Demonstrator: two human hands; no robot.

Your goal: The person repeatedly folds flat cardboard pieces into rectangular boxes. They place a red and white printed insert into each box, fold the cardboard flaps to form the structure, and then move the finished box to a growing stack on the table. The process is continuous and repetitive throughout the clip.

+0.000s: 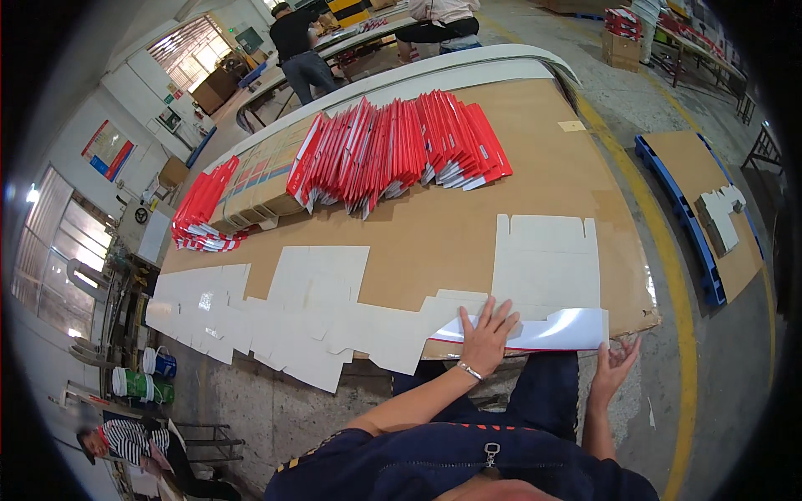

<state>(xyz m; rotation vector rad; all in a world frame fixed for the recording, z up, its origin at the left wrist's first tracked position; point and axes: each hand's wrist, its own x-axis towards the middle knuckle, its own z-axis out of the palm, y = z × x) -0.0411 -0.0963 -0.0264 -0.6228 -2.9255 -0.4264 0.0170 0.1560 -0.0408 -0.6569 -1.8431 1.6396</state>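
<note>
With your left hand point(487, 338) spread flat on the glossy white strip point(561, 331) at the counter's point(426, 255) near edge, press evenly and use your loosely parted right hand point(614, 363) to square its end.

By the near edge of the brown table point(434, 255), toward its right corner, the left hand point(487, 338) lies spread on a glossy white strip point(560, 331), the right hand point(616, 366) at the strip's right end. Overlapping white cards point(322, 313) run leftward along that edge; red packets point(376, 154) lean in a row toward the far edge.
</note>
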